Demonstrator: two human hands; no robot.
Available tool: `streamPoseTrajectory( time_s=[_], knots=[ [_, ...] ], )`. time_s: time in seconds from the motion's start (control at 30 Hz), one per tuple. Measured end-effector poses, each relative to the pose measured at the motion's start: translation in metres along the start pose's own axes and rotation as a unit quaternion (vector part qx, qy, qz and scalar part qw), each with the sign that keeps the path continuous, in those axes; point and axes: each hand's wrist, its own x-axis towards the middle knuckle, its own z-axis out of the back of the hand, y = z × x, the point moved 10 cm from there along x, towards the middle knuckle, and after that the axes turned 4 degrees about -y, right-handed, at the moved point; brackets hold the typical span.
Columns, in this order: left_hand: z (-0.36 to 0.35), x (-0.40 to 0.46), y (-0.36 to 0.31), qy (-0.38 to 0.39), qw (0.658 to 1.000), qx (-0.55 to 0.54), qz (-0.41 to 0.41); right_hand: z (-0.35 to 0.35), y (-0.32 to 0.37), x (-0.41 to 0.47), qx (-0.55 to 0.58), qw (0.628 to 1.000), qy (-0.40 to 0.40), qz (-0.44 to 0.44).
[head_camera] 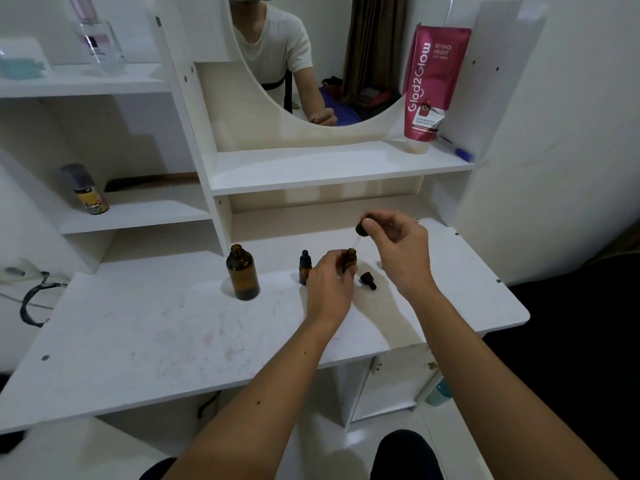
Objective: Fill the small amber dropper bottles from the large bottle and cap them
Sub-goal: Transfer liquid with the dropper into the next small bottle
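Step in hand: I lower the dropper into the open small bottle.

- My right hand [394,244] pinches a black dropper cap with clear glass pipette [362,229]; its tip hangs just above the bottle mouth.
- My left hand [330,284] grips the small open amber glass dropper bottle [350,258], upright, mid-worktop towards the back edge.
- Large amber glass bottle [243,274], uncapped, stands well to the left.
- Capped small amber bottle [305,269] stands just left of my left hand.
- Loose black dropper cap [367,280] lies on the white worktop [138,341] just right of the held bottle.

To do it well, I judge: keep the bottle steady and vertical, centre the pipette over the neck, and descend straight so the glass does not strike the rim.
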Motion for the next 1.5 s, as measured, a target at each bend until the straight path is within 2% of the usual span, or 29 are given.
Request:
streamPoseTrajectory(
  time_s=[0.13, 0.47, 0.73, 1.0, 1.23, 1.5],
  knots=[
    [0.001, -0.001, -0.002, 0.007, 1.000, -0.002, -0.010, -0.006, -0.008, -0.002, -0.036, 0.999, 0.023, 0.001],
    [0.001, -0.002, 0.002, 0.013, 1.000, -0.020, -0.011, -0.005, -0.006, 0.000, -0.068, 0.998, 0.007, -0.001],
    [0.000, -0.001, 0.005, 0.020, 1.000, -0.023, 0.003, -0.010, -0.004, -0.001, -0.068, 0.997, 0.034, -0.003],
    [0.000, -0.001, 0.004, 0.024, 0.999, -0.022, 0.000, -0.008, -0.003, 0.002, -0.086, 0.996, -0.001, 0.003],
    [0.000, -0.002, 0.003, 0.024, 1.000, -0.014, -0.005, -0.004, -0.004, -0.002, -0.069, 0.998, 0.012, 0.000],
    [0.015, -0.022, 0.007, 0.040, 0.999, 0.005, 0.022, 0.005, 0.029, -0.005, -0.081, 0.996, -0.024, 0.033]
  ],
)
